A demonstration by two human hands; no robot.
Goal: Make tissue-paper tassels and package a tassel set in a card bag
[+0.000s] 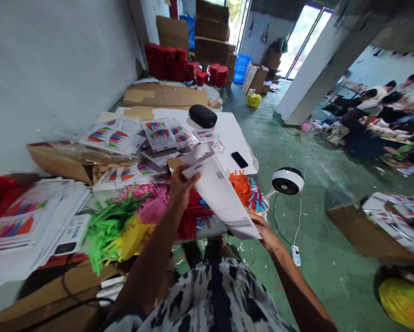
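A white folded card [220,189] with a hang slot and small print is held in front of me over the table edge. Its upper left corner is pinched by my left hand [182,185], thumb on top. My right hand [265,231] grips its lower right end, the fingers partly hidden behind it. Beneath and beside the card lie fringed paper tassels: green [106,226], yellow [135,237], pink [154,205], dark red [193,219] and orange [239,184]. Past my left hand is a loose heap of printed cards [160,133] showing coloured tassel garlands.
A black case [202,116] and a phone [239,160] rest on the white table [227,124]. At left are stacked printed sheets [27,221] and a white device [73,234]. A fan [287,180] and a carton [369,226] stand at right. People sit far right.
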